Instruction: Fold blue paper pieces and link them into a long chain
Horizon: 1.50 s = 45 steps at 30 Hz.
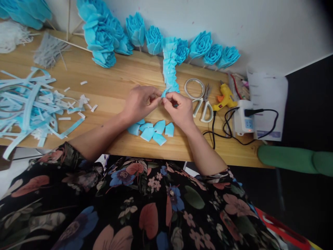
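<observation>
My left hand (142, 102) and my right hand (180, 108) meet over the middle of the table, both closed in a pinch. Between their fingertips is a small blue paper petal (164, 93), partly hidden by the fingers. Just beyond it, a row of overlapping blue petals (170, 66) runs back toward the wall. Several loose blue petals (153, 132) lie on the wood between my forearms.
Blue paper roses (200, 44) line the wall. Right of my hands are a tape roll (194, 88), scissors (205, 104), a yellow glue gun (225, 96) and a corded power socket (245, 119). Paper scraps (31, 104) pile up at left, near grey stems (49, 50).
</observation>
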Tool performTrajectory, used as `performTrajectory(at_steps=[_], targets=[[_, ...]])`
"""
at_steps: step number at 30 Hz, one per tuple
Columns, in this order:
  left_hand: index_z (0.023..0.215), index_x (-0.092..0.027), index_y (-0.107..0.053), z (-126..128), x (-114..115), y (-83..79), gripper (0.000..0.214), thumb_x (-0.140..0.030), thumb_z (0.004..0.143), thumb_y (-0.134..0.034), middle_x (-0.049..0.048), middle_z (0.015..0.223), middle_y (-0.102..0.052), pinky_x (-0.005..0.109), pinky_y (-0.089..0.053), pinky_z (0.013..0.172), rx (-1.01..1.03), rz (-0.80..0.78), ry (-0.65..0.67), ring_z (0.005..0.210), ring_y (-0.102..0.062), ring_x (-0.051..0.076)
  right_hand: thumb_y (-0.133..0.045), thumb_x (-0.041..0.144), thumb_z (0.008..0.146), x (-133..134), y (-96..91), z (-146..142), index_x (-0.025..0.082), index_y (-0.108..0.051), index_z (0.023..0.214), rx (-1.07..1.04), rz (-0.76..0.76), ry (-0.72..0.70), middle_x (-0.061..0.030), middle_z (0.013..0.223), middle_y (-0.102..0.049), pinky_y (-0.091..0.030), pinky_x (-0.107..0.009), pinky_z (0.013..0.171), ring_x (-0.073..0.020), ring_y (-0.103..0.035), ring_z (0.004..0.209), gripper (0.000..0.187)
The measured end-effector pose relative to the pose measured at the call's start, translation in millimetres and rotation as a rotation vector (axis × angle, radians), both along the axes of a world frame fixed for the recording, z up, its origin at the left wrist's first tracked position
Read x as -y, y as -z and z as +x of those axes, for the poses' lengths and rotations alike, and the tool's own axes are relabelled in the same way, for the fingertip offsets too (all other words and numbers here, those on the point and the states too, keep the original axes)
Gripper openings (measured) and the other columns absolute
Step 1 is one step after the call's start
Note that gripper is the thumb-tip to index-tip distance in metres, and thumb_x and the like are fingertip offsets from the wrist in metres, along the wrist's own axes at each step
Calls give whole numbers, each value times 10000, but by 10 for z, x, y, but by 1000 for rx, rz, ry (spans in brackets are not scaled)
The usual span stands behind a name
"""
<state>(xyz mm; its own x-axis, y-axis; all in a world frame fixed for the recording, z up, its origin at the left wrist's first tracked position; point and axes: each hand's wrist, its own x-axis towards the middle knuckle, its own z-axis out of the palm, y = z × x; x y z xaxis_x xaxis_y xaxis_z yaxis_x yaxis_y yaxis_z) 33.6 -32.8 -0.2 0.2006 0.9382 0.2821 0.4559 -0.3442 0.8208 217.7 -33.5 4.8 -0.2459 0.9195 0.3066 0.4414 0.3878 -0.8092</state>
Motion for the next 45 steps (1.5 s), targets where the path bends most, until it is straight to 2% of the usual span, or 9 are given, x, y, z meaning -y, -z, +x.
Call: performTrajectory(at_steps=[11,21,24,28,32,34,38,42,45], targets=[[840,-213,-734,-3,20,-49,115,-247,877,-631,-1,684,-648,308,-411,693,-97,78,-1,654,-569,156,-610,308,887,0,-3,-6,225,-557,702,-15,-3,5,33,635,-518,-400,-285,643,-115,-431,598,210],[767,-212,-685,0,11,-57,132,-299,860,-651,1,647,-607,310,-402,677,-24,38,2,643,-539,158,-612,308,884,4,-5,-11,223,-550,693,-17,0,3,38,627,-510,-395,-283,638,-110,-431,593,218],[795,-207,-669,-9,-1,-47,200,-383,887,-652,4,678,-612,296,-404,661,48,-4,-14,660,-531,151,-632,362,889,5,-23,-1,222,-560,691,-45,-40,17,38,620,-509,-399,-280,632,-111,-435,597,253],[954,-211,-644,-60,-113,21,328,-537,926,-618,13,771,-611,280,-442,678,269,-55,-129,731,-577,149,-627,475,915,-9,-21,40,219,-615,740,-139,-156,-50,25,662,-589,-411,-273,609,-112,-478,608,310],[1048,-219,-635,-126,-210,29,408,-604,924,-585,28,828,-619,279,-456,604,480,-255,-45,668,-598,140,-627,531,921,-29,20,69,218,-637,761,-183,-221,-109,14,708,-639,-436,-265,615,-110,-525,627,352],[948,-200,-651,-143,-203,-7,380,-576,908,-618,29,784,-618,276,-455,580,488,-317,19,628,-583,134,-635,552,916,-38,41,74,215,-638,762,-189,-227,-114,12,721,-651,-444,-265,625,-109,-540,635,371],[772,-182,-629,-130,-134,-78,261,-410,855,-724,6,666,-596,259,-441,582,387,-280,37,588,-527,113,-604,629,916,-46,49,77,215,-655,802,-222,-261,-141,1,773,-687,-469,-275,655,-122,-587,677,432],[765,-180,-627,-86,-92,-97,186,-323,853,-708,-4,665,-605,252,-437,602,337,-267,61,620,-539,116,-608,668,895,-36,8,57,218,-663,815,-222,-301,-164,13,722,-649,-445,-275,617,-124,-564,656,460],[774,-171,-629,-64,-76,-106,171,-302,848,-709,-1,701,-624,252,-436,626,304,-246,79,660,-553,119,-656,589,879,-27,-19,34,215,-635,775,-187,-277,-150,34,658,-573,-381,-267,585,-111,-499,627,389]])
